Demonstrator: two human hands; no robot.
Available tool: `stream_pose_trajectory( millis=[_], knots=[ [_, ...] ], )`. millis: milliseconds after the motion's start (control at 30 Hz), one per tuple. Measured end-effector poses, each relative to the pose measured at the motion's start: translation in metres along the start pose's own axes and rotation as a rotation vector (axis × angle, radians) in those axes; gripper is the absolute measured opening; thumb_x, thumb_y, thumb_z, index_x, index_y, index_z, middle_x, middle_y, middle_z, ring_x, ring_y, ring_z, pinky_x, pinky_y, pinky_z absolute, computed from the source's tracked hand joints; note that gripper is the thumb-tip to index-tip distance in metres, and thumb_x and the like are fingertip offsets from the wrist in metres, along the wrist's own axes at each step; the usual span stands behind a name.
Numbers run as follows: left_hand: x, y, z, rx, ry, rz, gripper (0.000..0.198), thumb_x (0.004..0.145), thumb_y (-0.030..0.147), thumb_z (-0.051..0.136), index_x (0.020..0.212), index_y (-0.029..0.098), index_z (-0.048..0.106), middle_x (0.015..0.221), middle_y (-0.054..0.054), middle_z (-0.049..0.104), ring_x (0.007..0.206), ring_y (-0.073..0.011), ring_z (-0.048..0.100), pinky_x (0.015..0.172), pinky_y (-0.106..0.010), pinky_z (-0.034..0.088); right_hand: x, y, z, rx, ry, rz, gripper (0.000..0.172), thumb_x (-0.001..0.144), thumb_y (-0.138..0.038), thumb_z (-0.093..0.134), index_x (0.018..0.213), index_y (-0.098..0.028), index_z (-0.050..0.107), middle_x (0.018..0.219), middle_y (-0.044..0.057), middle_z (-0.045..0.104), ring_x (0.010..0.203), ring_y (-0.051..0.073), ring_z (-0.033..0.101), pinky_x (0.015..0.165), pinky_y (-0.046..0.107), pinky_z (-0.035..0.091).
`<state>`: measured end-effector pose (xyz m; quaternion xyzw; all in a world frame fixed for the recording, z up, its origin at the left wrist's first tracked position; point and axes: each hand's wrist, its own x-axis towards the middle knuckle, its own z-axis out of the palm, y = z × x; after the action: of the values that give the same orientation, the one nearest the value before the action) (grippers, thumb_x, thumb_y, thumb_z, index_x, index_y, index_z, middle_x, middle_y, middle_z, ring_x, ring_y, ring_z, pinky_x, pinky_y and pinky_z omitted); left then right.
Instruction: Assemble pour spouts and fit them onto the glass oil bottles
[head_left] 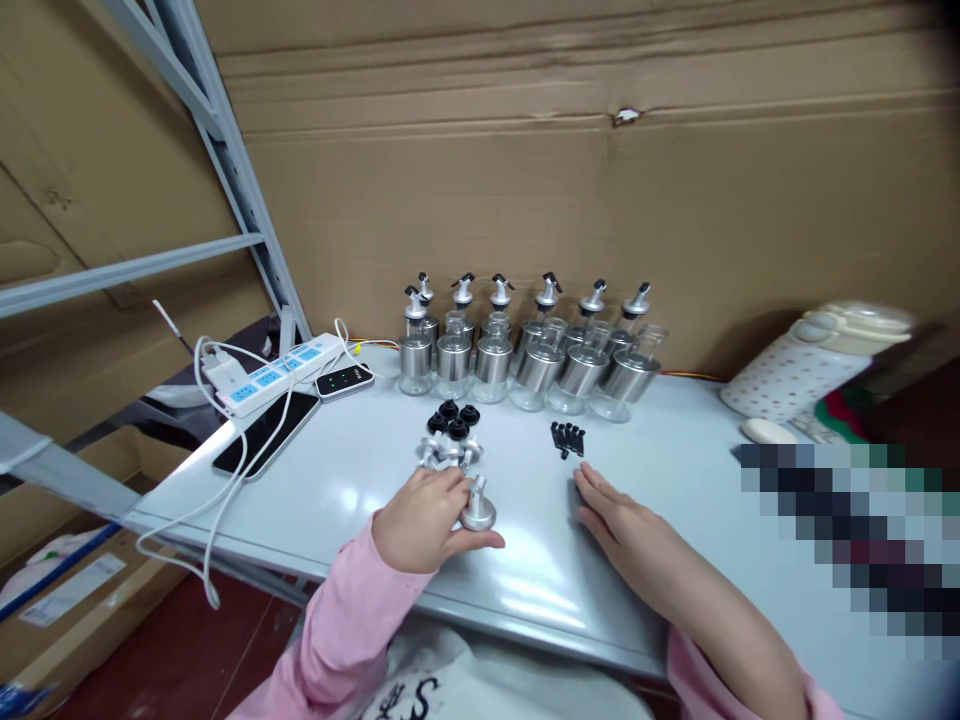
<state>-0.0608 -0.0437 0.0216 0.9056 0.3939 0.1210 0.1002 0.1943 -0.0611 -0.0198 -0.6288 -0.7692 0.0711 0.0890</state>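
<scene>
My left hand (424, 520) is curled at a silver pourer top (478, 512) near the front of the table, its thumb stretched out below the piece. Just beyond those fingers lies a cluster of silver pourer tops (450, 450), partly covered by the hand. Several black stoppers (458, 428) are grouped behind them. My right hand (622, 525) rests on its edge on the table, fingers straight and holding nothing. Close to its fingertips is a row of small black caps (568, 438). Open-necked glass bottles with steel sleeves (541, 368) stand at the back.
Bottles with fitted pourers (549, 290) form the rear row against the cardboard wall (525, 180). On the left lie a power strip (277, 375), a phone (266, 435), a small black-faced device (343, 380) and white cables. A dotted thermos jug (802, 365) stands at the right.
</scene>
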Motion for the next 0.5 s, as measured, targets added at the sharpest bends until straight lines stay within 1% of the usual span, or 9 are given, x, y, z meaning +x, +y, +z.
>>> stream_pose_trajectory(
  millis=[100, 200, 300, 367, 433, 500],
  knots=[
    [0.000, 0.000, 0.001, -0.005, -0.005, -0.008, 0.043, 0.079, 0.056, 0.052, 0.082, 0.014, 0.059, 0.091, -0.009, 0.063, 0.085, -0.0229, 0.061, 0.077, -0.035, 0.047, 0.000, 0.003, -0.006, 0.029, -0.015, -0.009, 0.050, 0.087, -0.027, 0.032, 0.128, -0.003, 0.046, 0.136, 0.017, 0.040, 0.125, 0.026, 0.040, 0.104, 0.042, 0.035],
    [-0.001, -0.001, 0.001, -0.009, -0.011, -0.009, 0.043, 0.078, 0.056, 0.052, 0.080, 0.014, 0.059, 0.092, -0.009, 0.063, 0.087, -0.0232, 0.061, 0.077, -0.035, 0.047, 0.001, 0.010, -0.016, 0.067, 0.032, -0.003, 0.049, 0.088, -0.028, 0.030, 0.128, -0.007, 0.047, 0.132, 0.014, 0.047, 0.121, 0.024, 0.046, 0.102, 0.040, 0.038],
    [-0.001, -0.001, 0.001, -0.010, -0.009, -0.003, 0.042, 0.079, 0.056, 0.052, 0.078, 0.014, 0.058, 0.092, -0.009, 0.063, 0.087, -0.0229, 0.061, 0.077, -0.034, 0.047, 0.002, 0.018, -0.027, 0.056, 0.090, 0.025, 0.045, 0.086, -0.023, 0.032, 0.124, -0.009, 0.052, 0.124, 0.014, 0.056, 0.112, 0.025, 0.055, 0.097, 0.040, 0.044],
    [-0.001, 0.000, 0.001, -0.008, -0.015, -0.003, 0.042, 0.079, 0.055, 0.053, 0.079, 0.014, 0.059, 0.092, -0.009, 0.063, 0.086, -0.0228, 0.061, 0.077, -0.034, 0.047, 0.003, 0.021, -0.032, 0.041, 0.110, 0.028, 0.044, 0.084, -0.019, 0.034, 0.122, -0.009, 0.054, 0.119, 0.014, 0.059, 0.108, 0.025, 0.058, 0.093, 0.039, 0.046],
    [-0.001, 0.001, 0.000, -0.001, -0.019, -0.007, 0.042, 0.078, 0.054, 0.054, 0.083, 0.013, 0.060, 0.091, -0.009, 0.063, 0.086, -0.0231, 0.061, 0.077, -0.034, 0.047, 0.007, 0.021, -0.038, 0.027, 0.106, 0.004, 0.043, 0.083, -0.017, 0.034, 0.119, -0.010, 0.056, 0.114, 0.013, 0.063, 0.101, 0.024, 0.061, 0.089, 0.038, 0.048],
    [-0.001, 0.001, 0.000, 0.006, -0.006, -0.002, 0.043, 0.078, 0.054, 0.055, 0.087, 0.012, 0.060, 0.090, -0.009, 0.063, 0.085, -0.0231, 0.061, 0.076, -0.034, 0.047, 0.012, 0.019, -0.044, -0.001, 0.073, -0.030, 0.040, 0.083, -0.015, 0.033, 0.114, -0.013, 0.059, 0.106, 0.012, 0.066, 0.092, 0.023, 0.064, 0.081, 0.036, 0.050]
  ],
)
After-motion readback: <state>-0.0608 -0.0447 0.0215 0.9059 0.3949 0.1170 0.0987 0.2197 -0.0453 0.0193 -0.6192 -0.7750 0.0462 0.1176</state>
